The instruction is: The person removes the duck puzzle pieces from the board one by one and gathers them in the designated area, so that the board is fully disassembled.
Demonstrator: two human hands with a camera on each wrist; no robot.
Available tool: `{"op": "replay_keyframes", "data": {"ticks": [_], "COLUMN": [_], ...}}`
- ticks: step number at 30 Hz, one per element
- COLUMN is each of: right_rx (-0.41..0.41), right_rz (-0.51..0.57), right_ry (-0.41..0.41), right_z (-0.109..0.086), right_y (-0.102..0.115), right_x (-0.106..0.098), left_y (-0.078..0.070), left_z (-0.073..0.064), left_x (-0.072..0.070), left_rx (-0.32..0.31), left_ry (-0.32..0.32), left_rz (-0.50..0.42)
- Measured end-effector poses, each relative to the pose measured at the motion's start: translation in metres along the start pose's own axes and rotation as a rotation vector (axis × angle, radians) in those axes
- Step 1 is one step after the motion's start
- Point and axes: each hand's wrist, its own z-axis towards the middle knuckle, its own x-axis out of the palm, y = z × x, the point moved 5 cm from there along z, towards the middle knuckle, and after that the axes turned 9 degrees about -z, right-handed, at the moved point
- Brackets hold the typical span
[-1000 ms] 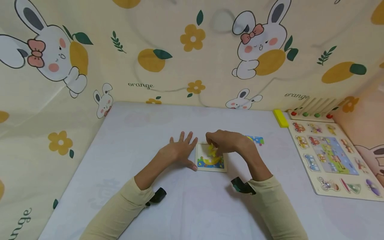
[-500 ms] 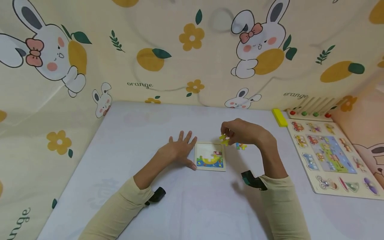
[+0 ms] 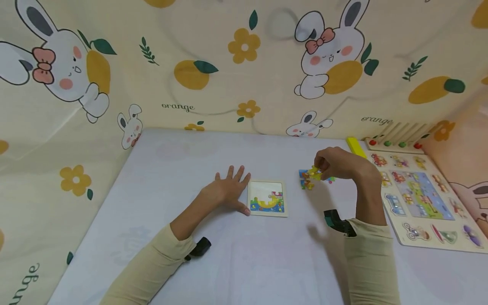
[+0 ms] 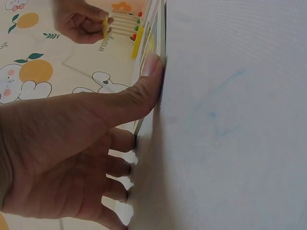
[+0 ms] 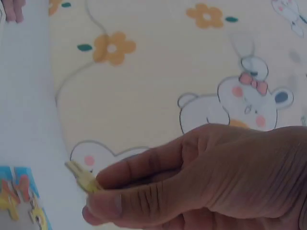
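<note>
one yellow piece (image 5: 85, 180) between fingertips (image 5: 106, 205) of right hand (image 3: 338, 163)

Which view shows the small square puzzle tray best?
The head view: the puzzle tray lies face-up there, its partly filled picture visible. The left wrist view shows it only steeply edge-on, partly behind the left hand; the right wrist view shows at most a sliver at the left edge.
</note>
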Motion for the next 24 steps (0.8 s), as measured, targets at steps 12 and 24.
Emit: {"op": "replay_keyframes", "data": {"ticks": [12,24], "right_rx": [0.155,0.204], "right_rz": [-0.024,0.012], "right_ry": [0.151,0.209], "right_z": [0.012,0.021], "right_y": [-0.036,-0.047], "right_x": [0.022,0.036], "left_y": [0.001,0.000], "left_z": [0.000,0.000], "left_x": [-0.001,-0.001], "left_rx": [-0.002,0.000], "left_ry": [0.010,0.012], "left_rz": [-0.006,-0.002]}}
